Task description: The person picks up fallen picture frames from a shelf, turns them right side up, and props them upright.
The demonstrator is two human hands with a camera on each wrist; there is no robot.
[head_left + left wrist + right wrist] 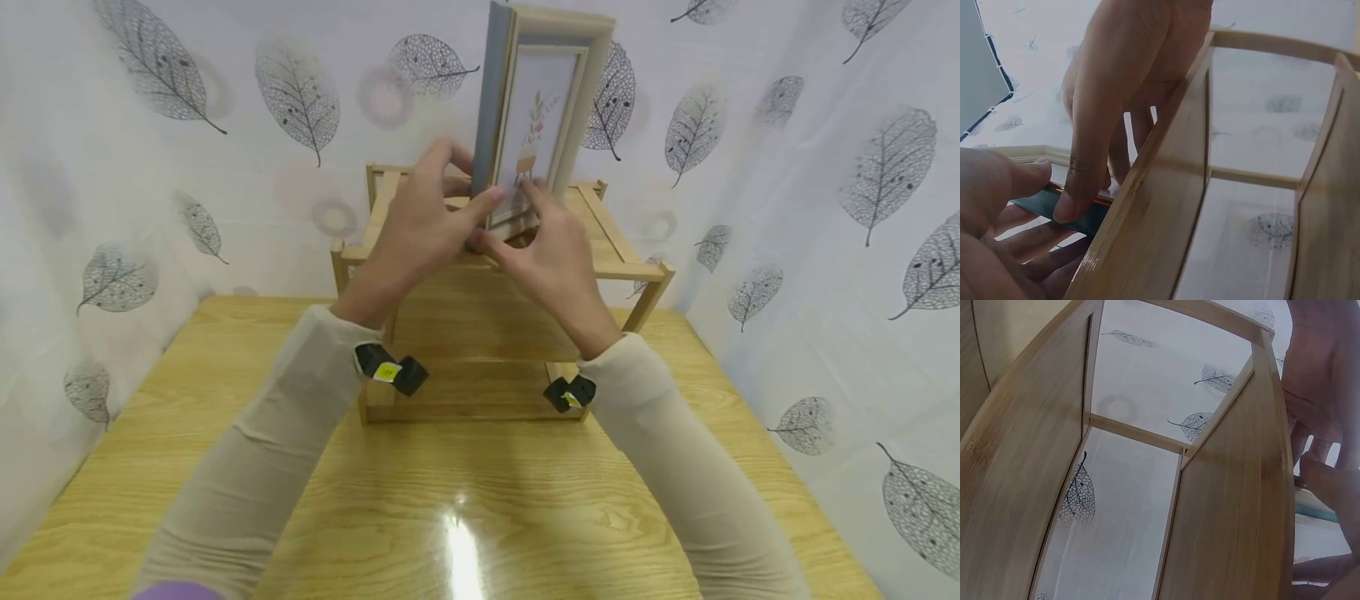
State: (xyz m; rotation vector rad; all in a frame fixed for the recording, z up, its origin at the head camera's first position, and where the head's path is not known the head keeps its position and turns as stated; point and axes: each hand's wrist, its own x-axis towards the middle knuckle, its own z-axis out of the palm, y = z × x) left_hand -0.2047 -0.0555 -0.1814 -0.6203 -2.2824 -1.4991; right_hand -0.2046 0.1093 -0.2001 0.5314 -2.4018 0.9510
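Both hands hold a picture frame (546, 92) upright over the top of a small wooden rack (630, 268). The frame has a cream front, blue-grey sides and a print of a plant in a pot. At its left side my left hand (420, 212) grips it, thumb across the front and fingers behind. My right hand (555, 258) pinches the lower part, with a finger over the print and the thumb at the bottom corner. In the left wrist view the frame's dark green-blue edge (1088, 224) shows between both hands, close to the rack's front bar.
The two-tier rack stands on a wood-grain table (465, 483) near its back edge. A pale curtain (300, 225) printed with grey leaves hangs behind and at both sides. Black wrist straps (390, 369) sit at the sleeve cuffs. A purple round thing (178, 591) shows at the bottom left.
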